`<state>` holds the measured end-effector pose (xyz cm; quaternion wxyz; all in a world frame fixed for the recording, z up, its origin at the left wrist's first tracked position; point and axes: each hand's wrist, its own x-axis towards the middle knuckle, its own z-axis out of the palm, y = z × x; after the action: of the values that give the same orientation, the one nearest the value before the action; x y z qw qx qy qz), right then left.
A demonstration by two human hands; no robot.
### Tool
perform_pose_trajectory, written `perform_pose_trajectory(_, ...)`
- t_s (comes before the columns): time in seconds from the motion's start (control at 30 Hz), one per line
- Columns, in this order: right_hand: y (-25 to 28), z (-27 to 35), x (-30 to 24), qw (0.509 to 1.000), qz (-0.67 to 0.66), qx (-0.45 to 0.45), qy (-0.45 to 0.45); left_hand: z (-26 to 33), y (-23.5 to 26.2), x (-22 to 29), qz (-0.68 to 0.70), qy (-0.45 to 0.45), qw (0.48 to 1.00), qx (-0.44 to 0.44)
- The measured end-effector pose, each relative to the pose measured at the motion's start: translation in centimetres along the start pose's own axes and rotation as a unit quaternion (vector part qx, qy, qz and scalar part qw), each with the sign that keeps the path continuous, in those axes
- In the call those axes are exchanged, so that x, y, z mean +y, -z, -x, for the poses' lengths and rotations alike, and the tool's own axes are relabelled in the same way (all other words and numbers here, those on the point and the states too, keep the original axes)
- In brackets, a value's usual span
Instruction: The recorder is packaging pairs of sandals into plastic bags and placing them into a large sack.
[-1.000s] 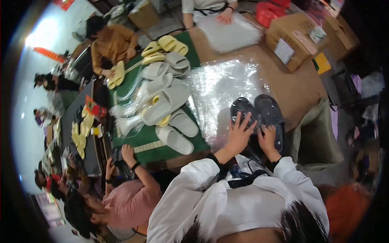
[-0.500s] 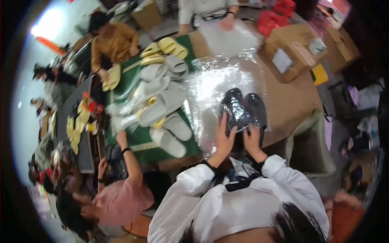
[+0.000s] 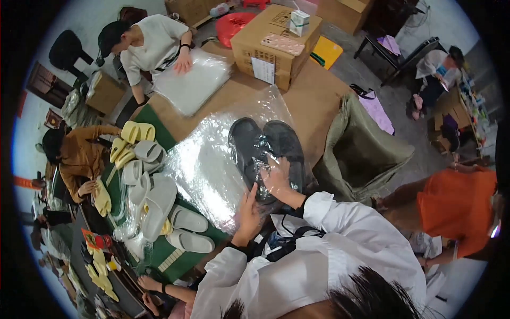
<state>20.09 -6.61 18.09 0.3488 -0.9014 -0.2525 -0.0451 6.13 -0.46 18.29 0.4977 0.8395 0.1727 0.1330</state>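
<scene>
A pair of black slippers [image 3: 245,141] lies in a clear plastic bag [image 3: 273,103] on the brown table in front of me. My right hand [image 3: 277,178] rests on the lower part of the pair, fingers spread over the shiny film. Along the near left edge of the slippers, my left hand [image 3: 248,215] touches the plastic with its fingers stretched out. Left of the bag spreads a glossy stack of clear bags [image 3: 204,165]. Farther left, grey slides [image 3: 162,199] and yellow slides [image 3: 142,131] are heaped on a green mat [image 3: 175,266].
A cardboard box [image 3: 244,50] with a small drink carton [image 3: 299,22] on it stands at the table's far side. An open woven sack [image 3: 345,154] is at the right edge. Co-workers sit far left and left; a person in orange [image 3: 457,207] is at right.
My view has turned to the right. My right hand has moved inward onto the slippers, and my left hand has slid down to their near left edge.
</scene>
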Motion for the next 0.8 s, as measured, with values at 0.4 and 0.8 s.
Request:
perform_pose_trajectory(0.4,-0.3,-0.4,5.9,0.961,-0.089,-0.197,0.176,-1.5,0.1,1.0,0.434,0.305,0.846,-0.056)
perform_pose_trajectory(0.8,11.3,1.6,9.9,0.537,-0.583,-0.48,-0.376,-7.6,-3.0,6.6,0.538,0.242,0.801,-0.107)
